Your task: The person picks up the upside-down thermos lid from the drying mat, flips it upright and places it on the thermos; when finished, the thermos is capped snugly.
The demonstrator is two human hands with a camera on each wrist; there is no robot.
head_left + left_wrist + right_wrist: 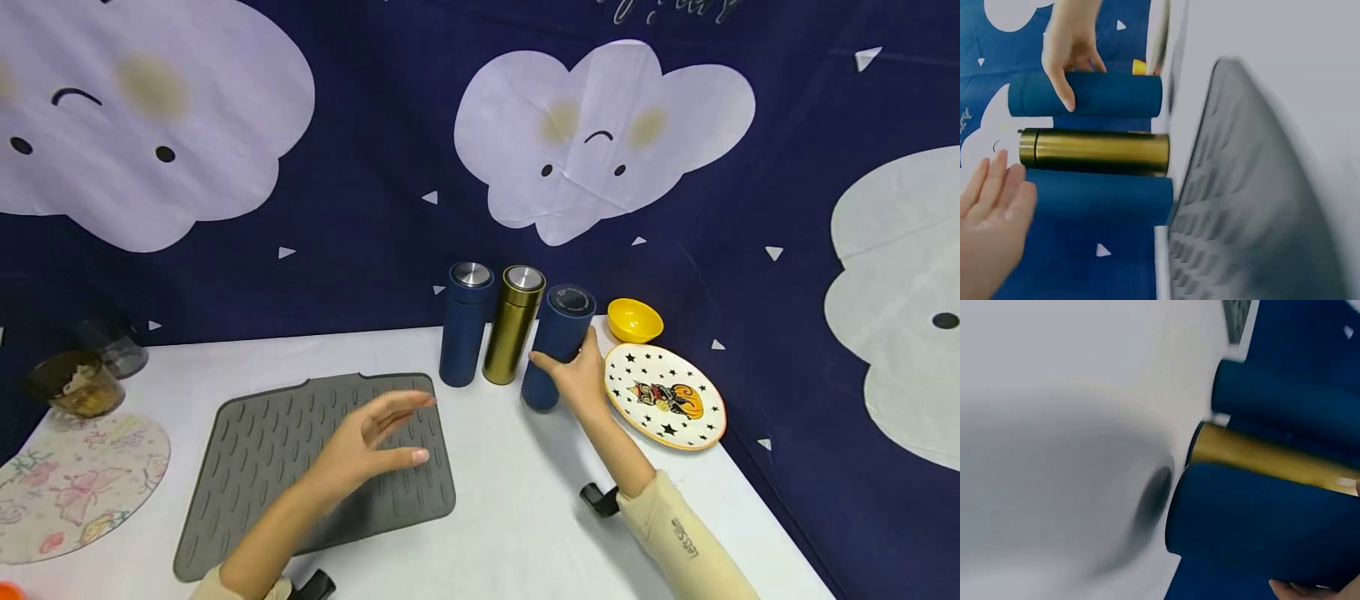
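My right hand [581,379] grips a dark blue thermos [555,358] with a black lid, thumb on its near left side. In the right wrist view, the base of this blue bottle [1260,519] stands slightly apart from its shadow on the table. To its left a gold thermos [513,325] and another blue thermos [467,325], both with silver lids, stand upright side by side. My left hand [360,454] hovers over the grey ridged mat [262,450] and holds nothing, its thumb spread from gently bent fingers.
Right of the bottles are a yellow bowl [634,322] and a white plate [667,400] with stars and a cat. A round floral mat [90,492] lies at the left, with a brown glass container [78,387] behind it. A dark cloth [375,208] with clouds hangs behind.
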